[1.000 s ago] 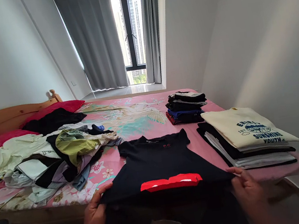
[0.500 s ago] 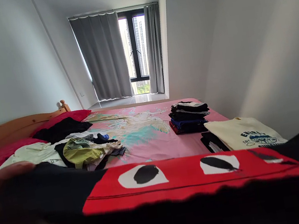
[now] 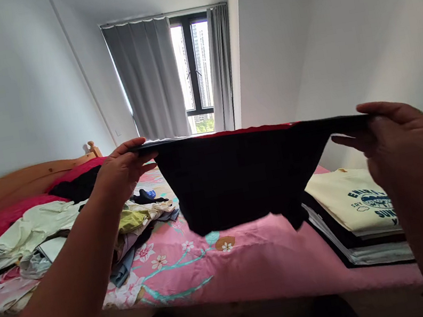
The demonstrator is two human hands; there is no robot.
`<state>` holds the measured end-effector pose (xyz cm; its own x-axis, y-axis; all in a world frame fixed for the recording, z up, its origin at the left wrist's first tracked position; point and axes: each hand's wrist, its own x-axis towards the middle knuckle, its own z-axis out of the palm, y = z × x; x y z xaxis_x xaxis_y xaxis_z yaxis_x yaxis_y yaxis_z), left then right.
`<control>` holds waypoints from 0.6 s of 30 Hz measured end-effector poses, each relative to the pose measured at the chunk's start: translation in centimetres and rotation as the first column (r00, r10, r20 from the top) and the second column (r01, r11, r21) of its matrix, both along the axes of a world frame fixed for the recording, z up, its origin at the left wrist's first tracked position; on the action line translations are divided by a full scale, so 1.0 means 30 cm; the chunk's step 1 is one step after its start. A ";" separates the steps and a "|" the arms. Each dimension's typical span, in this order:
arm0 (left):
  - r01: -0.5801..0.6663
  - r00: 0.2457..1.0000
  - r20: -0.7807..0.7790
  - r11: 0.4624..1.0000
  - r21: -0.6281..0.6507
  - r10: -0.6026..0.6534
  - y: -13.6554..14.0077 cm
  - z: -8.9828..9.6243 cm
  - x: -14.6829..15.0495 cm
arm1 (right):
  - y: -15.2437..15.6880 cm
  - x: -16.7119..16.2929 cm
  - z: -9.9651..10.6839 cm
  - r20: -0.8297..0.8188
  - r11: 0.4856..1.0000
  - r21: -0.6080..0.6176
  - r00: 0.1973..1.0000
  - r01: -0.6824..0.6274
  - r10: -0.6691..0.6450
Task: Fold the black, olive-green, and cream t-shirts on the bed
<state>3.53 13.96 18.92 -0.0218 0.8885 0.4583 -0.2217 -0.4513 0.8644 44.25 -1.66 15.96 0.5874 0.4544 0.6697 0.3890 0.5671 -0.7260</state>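
Left, on bed point(image 3: 255, 275): loose heap of clothes point(image 3: 48, 214), pale, olive and dark, partly hidden behind the forearm. Next, left hand point(image 3: 122, 168), pinching one upper end of black shirt point(image 3: 242, 175), stretched in the air above the bed. Right, folded stack point(image 3: 377, 254) topped by cream shirt point(image 3: 344, 201); far right, right hand point(image 3: 405, 139), gripping the black shirt's other end.

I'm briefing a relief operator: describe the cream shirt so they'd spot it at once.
Find the pink-sheeted bed before the window. At its near right corner sits a folded stack. The cream shirt lies on top, pale and blue-lettered, unlike the held black shirt.
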 end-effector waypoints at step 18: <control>-0.129 0.991 -0.087 0.529 -0.839 0.103 -0.353 -1.205 -0.135 | -0.222 -0.515 -1.084 -0.177 0.444 -0.781 0.838 -0.439 0.516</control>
<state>-0.53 3.38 -17.22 -0.1541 0.8538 -0.4973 -0.1962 0.4669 0.8623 28.81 -8.32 -16.56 0.0759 0.9954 -0.0582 0.3126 -0.0792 -0.9466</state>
